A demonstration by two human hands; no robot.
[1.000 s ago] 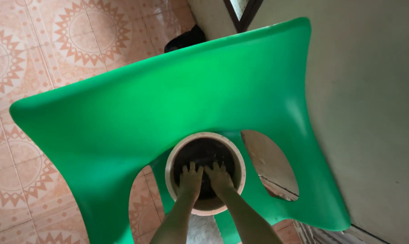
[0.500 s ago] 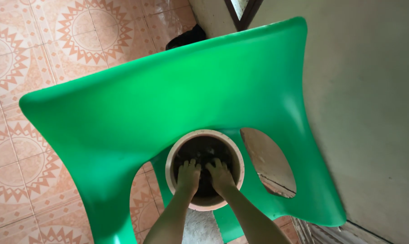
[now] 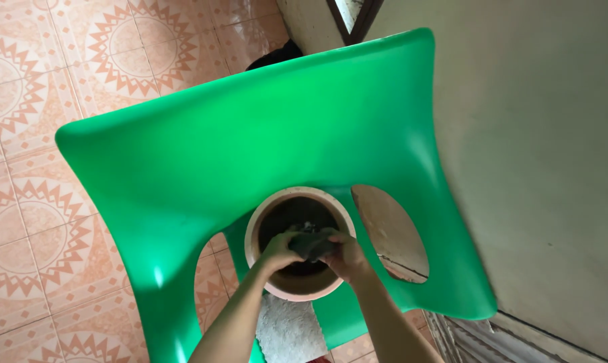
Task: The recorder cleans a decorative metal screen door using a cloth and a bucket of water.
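Head view: our left hand (image 3: pixel 279 250) and right hand (image 3: pixel 347 255) together clasped a dark clump (image 3: pixel 312 243) above the pot (image 3: pixel 263 222) on the green chair (image 3: pixel 250 148). We judged that a loosened clasp could drop it onto the seat.

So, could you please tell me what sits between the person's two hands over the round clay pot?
In the head view, a dark clump of soil is gripped between the left hand and right hand, above the terracotta pot.
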